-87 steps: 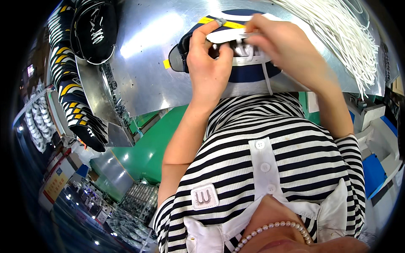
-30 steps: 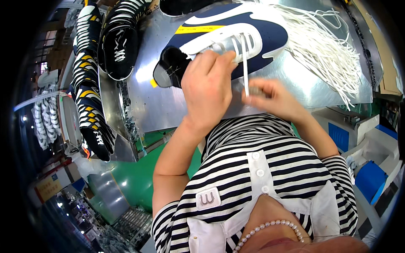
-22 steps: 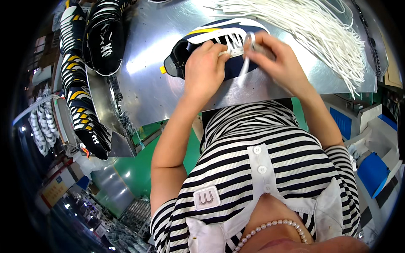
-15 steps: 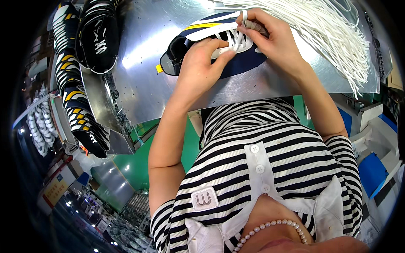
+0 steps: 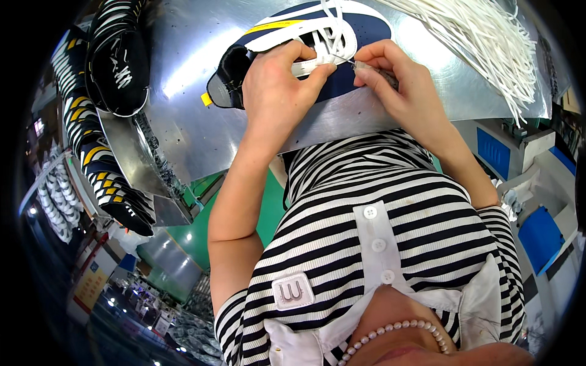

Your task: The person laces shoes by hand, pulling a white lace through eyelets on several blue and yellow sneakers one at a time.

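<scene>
A navy shoe upper with white eyelet panels and a yellow stripe lies on its sole side on the metal table, toe to the right. White lace crosses its throat, and a loose length stands up at the far side. My left hand is closed over the near side of the opening, thumb and forefinger pinching the eyelet edge. Just right of it, my right hand grips a thin metal hook tool, whose slim shaft reaches the near eyelet row. The tool's handle is mostly hidden in my fingers, its tip by the lace.
A large bundle of white laces lies on the table at the far right. Black laced shoes stand at the left, beside a long row of stacked navy, white and yellow shoe uppers. Blue-and-white equipment is at the right.
My right hand has come from the far side of the lacing down to the near side, and the hook's shaft now shows. White lace stands up at the far side. My left hand keeps its pinch.
</scene>
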{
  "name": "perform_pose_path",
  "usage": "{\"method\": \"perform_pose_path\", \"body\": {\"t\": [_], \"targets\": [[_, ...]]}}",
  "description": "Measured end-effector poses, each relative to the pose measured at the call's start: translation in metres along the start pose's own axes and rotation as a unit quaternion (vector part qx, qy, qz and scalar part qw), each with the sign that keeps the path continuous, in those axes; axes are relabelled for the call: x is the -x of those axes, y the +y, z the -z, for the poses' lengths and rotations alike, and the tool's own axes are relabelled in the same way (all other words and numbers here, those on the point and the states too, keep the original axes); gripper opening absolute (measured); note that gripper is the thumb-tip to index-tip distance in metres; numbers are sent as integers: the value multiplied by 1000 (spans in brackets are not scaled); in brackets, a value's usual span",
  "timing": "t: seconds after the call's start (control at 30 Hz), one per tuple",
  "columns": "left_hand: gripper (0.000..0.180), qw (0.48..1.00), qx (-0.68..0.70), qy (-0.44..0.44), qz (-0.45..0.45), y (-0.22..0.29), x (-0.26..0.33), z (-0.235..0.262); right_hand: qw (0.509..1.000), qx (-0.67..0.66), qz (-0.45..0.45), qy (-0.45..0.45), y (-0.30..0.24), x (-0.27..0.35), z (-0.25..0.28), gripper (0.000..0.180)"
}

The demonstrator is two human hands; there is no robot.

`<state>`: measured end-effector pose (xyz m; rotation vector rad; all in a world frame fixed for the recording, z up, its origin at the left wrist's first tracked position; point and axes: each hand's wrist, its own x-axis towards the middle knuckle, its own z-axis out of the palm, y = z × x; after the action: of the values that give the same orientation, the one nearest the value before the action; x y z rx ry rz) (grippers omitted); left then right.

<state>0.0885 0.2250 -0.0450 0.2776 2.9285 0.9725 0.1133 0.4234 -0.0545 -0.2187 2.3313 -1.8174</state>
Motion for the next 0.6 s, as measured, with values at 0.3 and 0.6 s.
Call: {"method": "perform_pose_path", "body": {"t": [0.3, 0.6], "targets": [[28, 995, -5, 65, -73, -4, 4, -7, 998, 56, -19, -34, -2, -4, 6, 12], [26, 993, 22, 66, -92, -1, 6, -7, 1000, 24, 7, -8, 8, -2, 2, 13]]}}
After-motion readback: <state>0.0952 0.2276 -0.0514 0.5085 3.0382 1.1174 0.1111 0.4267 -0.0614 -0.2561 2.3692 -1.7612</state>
